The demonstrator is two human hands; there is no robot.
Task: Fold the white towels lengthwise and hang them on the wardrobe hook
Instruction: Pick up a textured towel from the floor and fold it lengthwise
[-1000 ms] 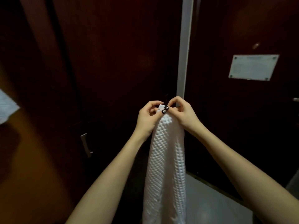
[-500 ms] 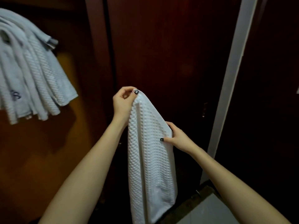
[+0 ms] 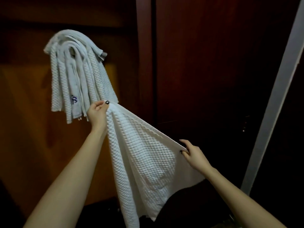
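A white waffle-weave towel [image 3: 141, 155] hangs stretched between my hands in front of the dark wardrobe. My left hand [image 3: 97, 112] grips its upper corner, raised just below the hung bundle. My right hand [image 3: 192, 152] pinches the towel's top edge lower and to the right, pulling it into a slanted line. Several white towels [image 3: 79, 76] hang folded over the wardrobe hook at upper left; the hook itself is hidden under them.
A dark wooden wardrobe door [image 3: 205, 71] fills the centre and right. An orange-brown panel [image 3: 32, 129] lies behind the hung towels. A pale grey frame strip [image 3: 276, 99] slants down the right side.
My left hand has carried the towel corner left toward the hung towels. My right hand has slid down the edge and pulled it out right, spreading the towel. The view has swung left.
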